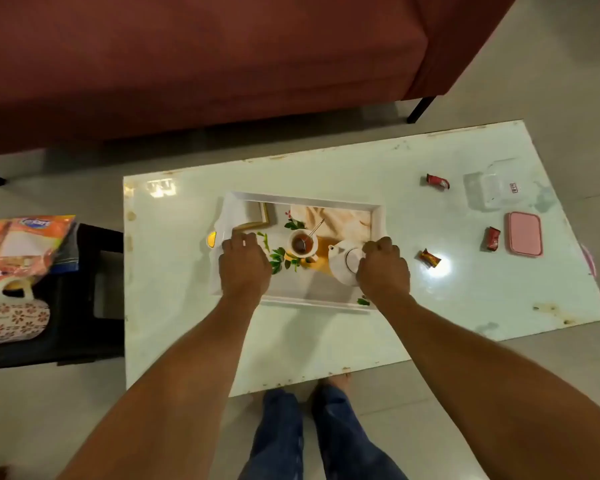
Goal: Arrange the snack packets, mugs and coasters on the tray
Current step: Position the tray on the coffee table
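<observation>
The tray point(307, 199), white-rimmed with a printed tea scene, lies flat on the pale table point(395, 161), and I see my left hand point(244, 263) curled over its left edge and my right hand point(383, 268) clenched at its right side. Three small red snack packets point(437, 181) lie apart to the right, near a pink lidded box point(524, 233). A patterned mug point(13, 315) lies on its side on the dark stool point(94, 271) at left, beside an orange bag point(21, 244).

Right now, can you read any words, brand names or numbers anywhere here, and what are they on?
Nothing reads clearly.
Orange packet: blue logo with white lettering, too blurred.
Clear plastic box: small sticker, too small.
Three red snack packets: print unreadable.
Tray: only a picture, no text.
</observation>
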